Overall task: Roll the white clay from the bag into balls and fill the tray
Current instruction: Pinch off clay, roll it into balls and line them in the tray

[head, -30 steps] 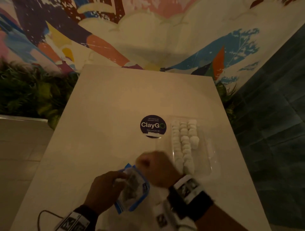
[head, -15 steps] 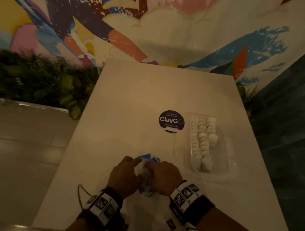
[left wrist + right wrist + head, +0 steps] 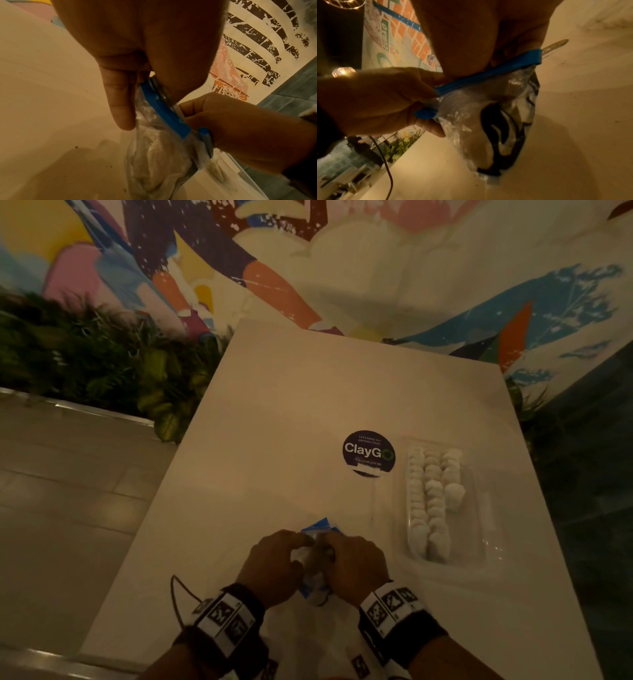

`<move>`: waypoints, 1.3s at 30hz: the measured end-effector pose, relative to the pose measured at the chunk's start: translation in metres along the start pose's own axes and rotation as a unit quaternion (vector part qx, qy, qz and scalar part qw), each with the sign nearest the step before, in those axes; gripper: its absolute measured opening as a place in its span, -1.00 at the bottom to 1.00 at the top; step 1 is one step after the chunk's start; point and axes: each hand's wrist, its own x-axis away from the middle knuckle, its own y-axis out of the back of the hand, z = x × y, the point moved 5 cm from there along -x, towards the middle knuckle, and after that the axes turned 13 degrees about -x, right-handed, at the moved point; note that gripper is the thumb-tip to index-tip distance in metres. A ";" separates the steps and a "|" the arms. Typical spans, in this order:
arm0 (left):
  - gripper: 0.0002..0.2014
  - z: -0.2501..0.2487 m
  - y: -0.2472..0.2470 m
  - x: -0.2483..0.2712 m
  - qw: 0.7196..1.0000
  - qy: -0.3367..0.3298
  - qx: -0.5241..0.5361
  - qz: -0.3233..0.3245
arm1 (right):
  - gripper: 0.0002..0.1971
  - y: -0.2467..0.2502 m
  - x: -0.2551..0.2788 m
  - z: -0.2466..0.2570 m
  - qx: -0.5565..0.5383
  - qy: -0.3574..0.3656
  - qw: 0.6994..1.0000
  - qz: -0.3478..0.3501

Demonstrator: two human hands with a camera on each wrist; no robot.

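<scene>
White table [image 3: 274, 412] viewed from above. Directly on it: a round dark "ClayGo" sticker [image 3: 368, 453] beyond the two-handed grip on the bag; a clear tray [image 3: 479, 508] of white clay balls [image 3: 432, 501] beyond and right of the grip; a thin dark cable [image 3: 176, 594] left of it.

Setting: a public eating or lounge area, likely a cafeteria or pantry. Evidence: a plain white table [image 3: 308, 412] bearing a round "ClayGo" sticker [image 3: 369, 453] about keeping the pantry clean; a colourful mural [image 3: 308, 261] across the top of the frame; a planter [image 3: 85, 364] at upper left; tiled floor [image 3: 51, 491] at left.
</scene>
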 end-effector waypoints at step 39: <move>-0.87 0.011 0.000 -0.008 0.934 0.047 0.353 -0.018 | -0.83 0.014 -0.001 -0.010 -0.379 -0.008 0.926 -0.001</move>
